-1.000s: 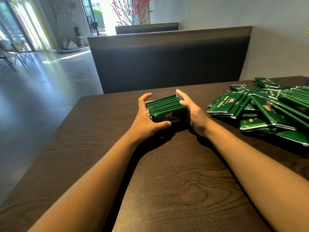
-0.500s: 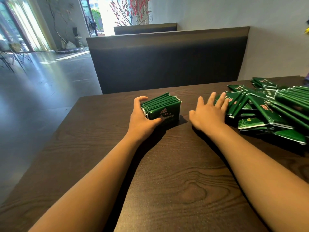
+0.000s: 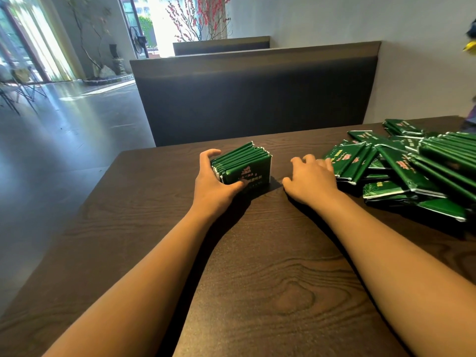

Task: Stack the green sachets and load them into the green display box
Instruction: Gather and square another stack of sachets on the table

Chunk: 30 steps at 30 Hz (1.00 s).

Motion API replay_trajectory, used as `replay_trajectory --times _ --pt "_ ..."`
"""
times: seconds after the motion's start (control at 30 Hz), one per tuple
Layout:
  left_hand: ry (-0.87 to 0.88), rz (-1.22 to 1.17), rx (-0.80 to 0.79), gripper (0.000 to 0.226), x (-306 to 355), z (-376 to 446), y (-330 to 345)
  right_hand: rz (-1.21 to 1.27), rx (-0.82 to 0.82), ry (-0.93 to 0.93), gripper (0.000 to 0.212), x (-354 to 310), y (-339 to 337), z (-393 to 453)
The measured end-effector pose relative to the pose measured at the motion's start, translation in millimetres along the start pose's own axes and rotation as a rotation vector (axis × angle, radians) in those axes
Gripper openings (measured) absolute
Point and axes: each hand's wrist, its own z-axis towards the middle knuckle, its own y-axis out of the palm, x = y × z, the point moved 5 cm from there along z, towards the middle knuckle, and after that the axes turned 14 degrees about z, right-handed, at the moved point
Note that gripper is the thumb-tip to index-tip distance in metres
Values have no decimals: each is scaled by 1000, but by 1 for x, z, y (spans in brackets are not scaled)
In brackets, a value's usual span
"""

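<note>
A stack of green sachets (image 3: 244, 164) stands on edge on the dark wooden table (image 3: 257, 253), a little left of centre. My left hand (image 3: 213, 184) grips it from the left, thumb across the front face and fingers curled behind. My right hand (image 3: 310, 177) lies on the table at the left edge of a loose pile of green sachets (image 3: 401, 166). Its bent fingers are blurred where they meet the nearest sachet, so I cannot tell whether they hold it. No green display box shows in the head view.
The loose pile spreads over the table's right side up to the frame edge. A dark booth seat back (image 3: 257, 94) stands just beyond the table's far edge. The floor (image 3: 64, 150) drops away past the left edge.
My right hand let go of the stack and reached right to the loose pile, where its fingers have now curled. My left hand stayed on the stack, which shifted slightly left.
</note>
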Motion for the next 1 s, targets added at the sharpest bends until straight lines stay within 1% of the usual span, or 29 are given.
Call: replay_trajectory --times 0.03,0.1,0.2,0.33,0.47,0.53,0.6,0.67,0.7,0.73,0.77,0.83,0.87,0.93,1.0 --pt "0 -3 2 81 0 0 0 -52 10 53 60 2 -1 0" --pt "2 -2 4 81 0 0 0 -109 -25 139 63 6 -1 0" --pt "-3 0 2 82 -1 1 -1 -105 -101 139 62 8 8 0" --pt "-5 8 27 82 -1 0 -1 63 -83 -2 62 -4 14 -1" --pt "-16 25 93 80 -4 1 -4 226 -35 -220 60 -25 14 -7" --pt "-28 33 133 80 -6 2 -6 357 -20 -288 51 -30 10 -8" --pt "-40 43 157 79 -8 2 -7 465 30 -309 32 -30 7 -8" --pt "-54 48 175 79 -11 2 -8 432 134 -301 15 -26 3 -8" --pt "-59 49 181 79 -12 3 -8 375 186 -280 15 -23 1 -8" --pt "-64 50 185 79 -12 3 -8 312 216 -240 22 -20 -1 -8" --pt "-66 51 187 79 -13 4 -8 248 221 -190 33 -17 -2 -8" --pt "-65 54 189 79 -13 4 -9 119 160 -106 58 -11 1 -6" --pt "-63 55 190 79 -12 4 -8 66 119 -77 66 -9 5 -5" --pt "-55 59 184 81 -12 4 -8 21 89 -49 73 -7 8 -4" --pt "-41 72 181 83 -12 4 -7 34 126 -62 73 -8 4 -4"
